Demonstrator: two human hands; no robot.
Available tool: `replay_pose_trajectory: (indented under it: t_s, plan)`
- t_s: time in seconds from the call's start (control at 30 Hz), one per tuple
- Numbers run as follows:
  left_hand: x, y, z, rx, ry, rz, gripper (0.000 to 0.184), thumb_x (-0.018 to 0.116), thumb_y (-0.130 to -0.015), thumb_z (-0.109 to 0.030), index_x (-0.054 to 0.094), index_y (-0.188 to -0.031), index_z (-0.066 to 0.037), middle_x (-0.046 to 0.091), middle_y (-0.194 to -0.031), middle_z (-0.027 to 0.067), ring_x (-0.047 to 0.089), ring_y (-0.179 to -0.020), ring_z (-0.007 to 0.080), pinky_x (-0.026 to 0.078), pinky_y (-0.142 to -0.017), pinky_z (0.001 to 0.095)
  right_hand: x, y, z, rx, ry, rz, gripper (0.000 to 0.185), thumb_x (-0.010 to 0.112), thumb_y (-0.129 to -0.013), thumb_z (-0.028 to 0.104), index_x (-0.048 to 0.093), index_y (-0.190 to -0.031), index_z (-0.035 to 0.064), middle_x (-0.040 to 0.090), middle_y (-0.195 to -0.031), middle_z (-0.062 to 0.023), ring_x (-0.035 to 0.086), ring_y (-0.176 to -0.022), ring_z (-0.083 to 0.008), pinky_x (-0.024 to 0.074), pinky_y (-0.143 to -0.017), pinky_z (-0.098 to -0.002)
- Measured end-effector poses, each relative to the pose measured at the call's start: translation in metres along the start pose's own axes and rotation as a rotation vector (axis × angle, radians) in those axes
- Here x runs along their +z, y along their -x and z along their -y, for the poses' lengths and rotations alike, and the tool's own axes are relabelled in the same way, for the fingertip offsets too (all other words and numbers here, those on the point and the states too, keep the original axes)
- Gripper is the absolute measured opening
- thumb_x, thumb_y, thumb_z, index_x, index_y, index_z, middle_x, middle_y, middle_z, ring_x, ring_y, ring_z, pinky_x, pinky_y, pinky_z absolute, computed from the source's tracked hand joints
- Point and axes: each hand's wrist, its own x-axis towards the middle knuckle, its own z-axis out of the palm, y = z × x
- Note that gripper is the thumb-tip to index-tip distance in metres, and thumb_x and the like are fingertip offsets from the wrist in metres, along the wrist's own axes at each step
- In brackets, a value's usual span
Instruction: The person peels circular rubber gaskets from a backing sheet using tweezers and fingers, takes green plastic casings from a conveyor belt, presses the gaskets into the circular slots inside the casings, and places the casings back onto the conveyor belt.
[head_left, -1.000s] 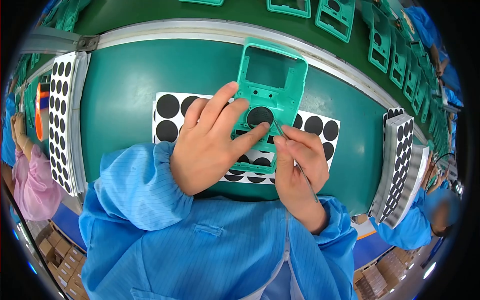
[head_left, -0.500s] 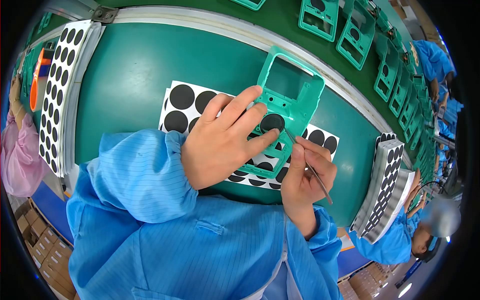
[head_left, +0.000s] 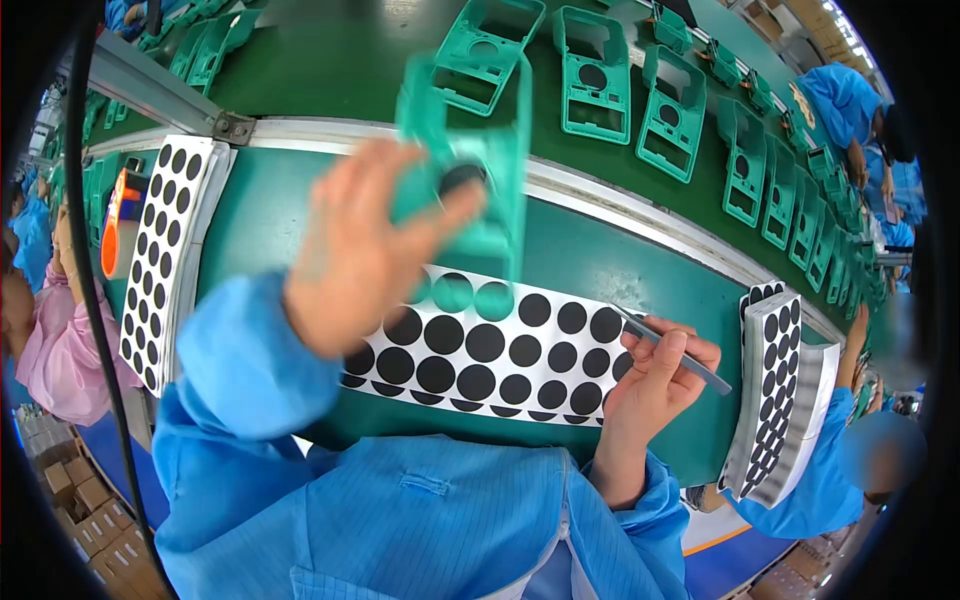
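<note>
Nearest, by the near edge of the green surface (head_left: 590, 255), the right hand (head_left: 655, 390) pinches a pair of grey tweezers (head_left: 705, 373) between thumb and fingers, their tip slanting toward the far edge. The hand overlaps the right end of a white sticker sheet (head_left: 504, 365) printed with black discs, which lies along the near edge, around the middle of the surface.

Farther out, the left hand (head_left: 365, 245), blurred, grips a green plastic housing (head_left: 497, 175). The fingers are on the housing's left side, and the thumb reaches across its front, close to a black disc (head_left: 461, 180); blur hides whether they touch. The housing sits to the right of the hand and beyond it, upright in view, overlapping the far edge of the surface.

A stack of sticker sheets (head_left: 165, 240) stands at the left end, another stack (head_left: 775, 390) at the right. Past the pale rail along the far edge, more housings (head_left: 610, 82) lie in a row.
</note>
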Motion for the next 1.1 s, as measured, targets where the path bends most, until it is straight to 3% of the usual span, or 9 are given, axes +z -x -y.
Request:
replay_pose_trajectory:
  t_s: [0.13,0.3,0.47,0.53,0.63,0.73,0.83,0.93,1.1]
  plan:
    - [0.020,-0.050,0.093,0.014,-0.241,-0.122,0.049,0.055,-0.072,-0.003,0.050,-0.116,-0.025,0.041,-0.120,0.0151,0.047,-0.099,0.0325,0.039,-0.081,0.0394,-0.001,0.000,0.002,0.104,-0.100,0.070,0.016,0.050,-0.085,0.012,0.037,-0.086,0.0030,0.055,-0.078,-0.0158,0.052,-0.056,-0.0107,0.0509,-0.055,-0.0239]
    - [0.075,-0.080,0.191,0.073,-0.345,0.032,0.050,0.052,-0.078,-0.008,0.043,-0.121,-0.032,0.039,-0.123,0.0133,0.048,-0.099,0.0337,0.042,-0.081,0.0410,-0.003,-0.005,0.002,0.303,-0.249,0.038,0.011,0.049,-0.086,0.009,0.039,-0.089,0.0042,0.055,-0.079,-0.0129,0.053,-0.063,-0.0111,0.0521,-0.058,-0.0277]
    - [0.089,-0.080,0.208,0.126,-0.227,0.228,0.047,0.052,-0.081,-0.017,0.040,-0.124,-0.031,0.034,-0.131,0.0091,0.042,-0.109,0.0349,0.038,-0.089,0.0414,-0.018,-0.011,0.004,0.394,-0.323,0.059,0.013,0.052,-0.084,0.011,0.041,-0.087,0.0048,0.054,-0.080,-0.0108,0.054,-0.068,-0.0107,0.0524,-0.061,-0.0274]
    - [0.079,-0.076,0.195,0.110,-0.379,0.172,0.048,0.052,-0.081,-0.019,0.039,-0.125,-0.031,0.034,-0.130,0.0108,0.038,-0.114,0.0342,0.033,-0.092,0.0407,-0.022,-0.010,0.003,0.369,-0.189,0.130,0.015,0.054,-0.083,0.011,0.041,-0.086,0.0039,0.054,-0.079,-0.0105,0.055,-0.070,-0.0107,0.0522,-0.062,-0.0262]
    - [0.061,-0.077,0.158,0.050,-0.277,0.001,0.049,0.056,-0.079,-0.024,0.039,-0.124,-0.032,0.037,-0.127,0.0121,0.041,-0.111,0.0325,0.035,-0.089,0.0433,-0.035,-0.008,0.002,0.418,-0.147,0.186,0.016,0.057,-0.081,0.008,0.042,-0.085,0.0025,0.055,-0.079,-0.0092,0.055,-0.068,-0.0101,0.0505,-0.062,-0.0231]
    - [0.028,-0.074,0.083,0.189,0.037,0.176,0.050,0.057,-0.075,-0.013,0.042,-0.123,-0.015,0.039,-0.124,0.0148,0.039,-0.113,0.0331,0.032,-0.093,0.0388,-0.044,-0.005,-0.001,0.452,-0.089,0.256,0.015,0.058,-0.080,0.005,0.044,-0.083,0.0021,0.055,-0.079,-0.0074,0.055,-0.067,-0.0089,0.0472,-0.060,-0.0199]
    - [0.008,-0.049,-0.005,0.430,0.193,0.275,0.053,0.064,-0.062,-0.007,0.052,-0.114,-0.014,0.044,-0.119,0.0129,0.042,-0.109,0.0304,0.035,-0.088,0.0400,-0.050,-0.004,-0.001,0.422,0.017,0.331,0.015,0.059,-0.079,0.006,0.046,-0.083,0.0017,0.057,-0.078,-0.0075,0.055,-0.067,-0.0088,0.0454,-0.059,-0.0190]
    - [0.020,-0.021,-0.061,0.472,0.386,0.313,0.049,0.069,-0.059,-0.019,0.055,-0.105,-0.012,0.049,-0.112,0.0094,0.047,-0.105,0.0251,0.037,-0.082,0.0366,-0.052,-0.006,0.001,0.428,0.157,0.364,0.015,0.060,-0.079,0.008,0.047,-0.083,0.0008,0.059,-0.078,-0.0090,0.056,-0.068,-0.0093,0.0444,-0.059,-0.0187]
    - [0.045,-0.013,-0.101,0.345,0.395,0.261,0.046,0.067,-0.063,-0.024,0.055,-0.106,-0.014,0.049,-0.109,0.0063,0.048,-0.091,0.0205,0.038,-0.074,0.0316,-0.049,-0.009,-0.003,0.367,0.102,0.077,0.016,0.061,-0.079,0.008,0.048,-0.084,-0.0006,0.061,-0.079,-0.0117,0.057,-0.067,-0.0102,0.0453,-0.060,-0.0190]
